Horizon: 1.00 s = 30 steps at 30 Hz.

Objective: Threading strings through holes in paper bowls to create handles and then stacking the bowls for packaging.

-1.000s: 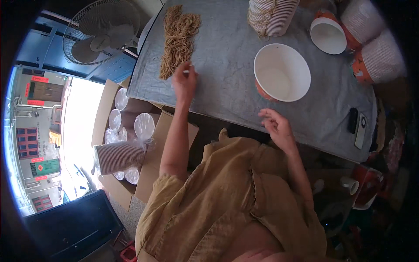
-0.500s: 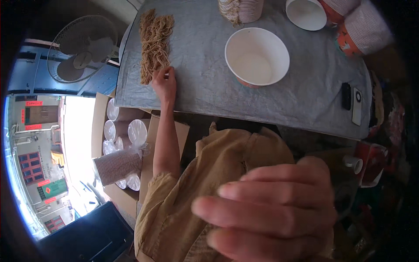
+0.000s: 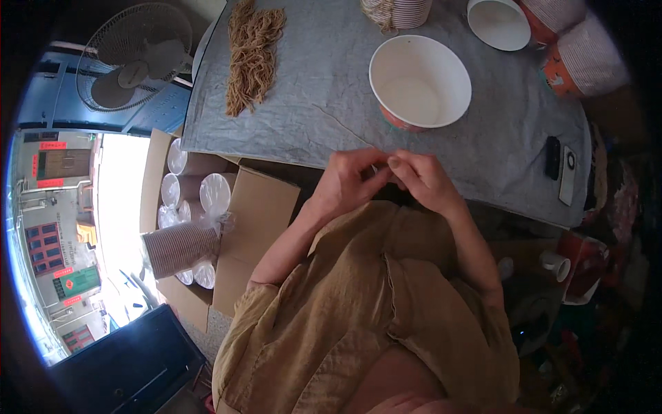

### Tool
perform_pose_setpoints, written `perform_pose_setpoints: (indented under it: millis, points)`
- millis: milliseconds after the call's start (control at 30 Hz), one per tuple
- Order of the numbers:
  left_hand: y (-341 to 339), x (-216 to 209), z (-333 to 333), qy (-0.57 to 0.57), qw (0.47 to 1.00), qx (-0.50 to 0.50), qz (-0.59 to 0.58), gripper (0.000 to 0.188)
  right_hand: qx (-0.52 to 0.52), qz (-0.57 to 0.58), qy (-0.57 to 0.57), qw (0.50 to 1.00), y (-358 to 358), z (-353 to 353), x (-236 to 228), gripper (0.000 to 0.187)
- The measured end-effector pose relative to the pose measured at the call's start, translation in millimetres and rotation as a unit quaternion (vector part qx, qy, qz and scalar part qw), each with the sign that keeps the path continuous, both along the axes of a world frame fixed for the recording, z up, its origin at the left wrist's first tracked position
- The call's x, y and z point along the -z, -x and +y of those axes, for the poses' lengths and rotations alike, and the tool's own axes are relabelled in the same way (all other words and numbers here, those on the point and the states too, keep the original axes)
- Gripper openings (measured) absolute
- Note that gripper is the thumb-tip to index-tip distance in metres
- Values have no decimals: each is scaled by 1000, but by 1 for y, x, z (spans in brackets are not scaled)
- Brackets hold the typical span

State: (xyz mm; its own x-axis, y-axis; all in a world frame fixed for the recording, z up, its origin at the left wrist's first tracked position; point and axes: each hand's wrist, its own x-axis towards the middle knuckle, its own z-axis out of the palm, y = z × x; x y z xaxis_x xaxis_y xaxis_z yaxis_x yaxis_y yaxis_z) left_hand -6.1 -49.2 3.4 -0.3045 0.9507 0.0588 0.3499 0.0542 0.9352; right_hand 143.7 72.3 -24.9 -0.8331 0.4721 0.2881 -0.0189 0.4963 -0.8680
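At the table's near edge my left hand (image 3: 350,181) and my right hand (image 3: 426,181) meet, fingertips pinched together. A thin, light-brown strand of string (image 3: 338,122) trails over the grey table cover to my left fingers, which grip it. What lies between the right fingertips is hidden. Beyond them, to the left, a loose bundle of brown string (image 3: 252,62) lies lengthwise on the table. Just past my hands stands a large paper bucket (image 3: 420,86), white inside and orange-red outside, its mouth facing me.
A stack of paper buckets (image 3: 412,14) with string on it stands at the far edge; more buckets (image 3: 583,62) are far right. Two remote-like objects (image 3: 567,176) lie at right. A carton (image 3: 262,214) of wrapped cups and a fan (image 3: 134,62) stand left.
My left hand has left the string bundle and come right and nearer, drawing out a strand. My right hand, formerly blurred close to the camera, has moved up to meet it. The view has shifted slightly.
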Motion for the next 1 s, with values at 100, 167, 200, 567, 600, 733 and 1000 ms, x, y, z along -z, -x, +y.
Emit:
perform_pose_setpoints:
  millis: [100,167,200,567,600,733,1000]
  points:
    - [10,-4,5,64,995,34,-68,11,-15,-35,173,984,-21,3,-3,25]
    - [12,0,10,60,996,43,-59,12,44,-60,230,970,-34,9,-9,21]
    - [13,3,12,55,997,46,-41,12,70,-28,270,960,-36,10,-9,21]
    - [13,12,28,-5,979,1,-205,10,150,7,224,963,-58,20,-6,23]
    - [13,13,28,-4,979,2,-206,10,143,-1,242,960,-60,20,-6,23]
    - [10,20,27,-34,980,-7,-194,8,131,-48,193,971,-57,23,-1,24]
    - [16,9,24,-25,999,18,16,7,164,-26,243,956,-63,27,7,25]
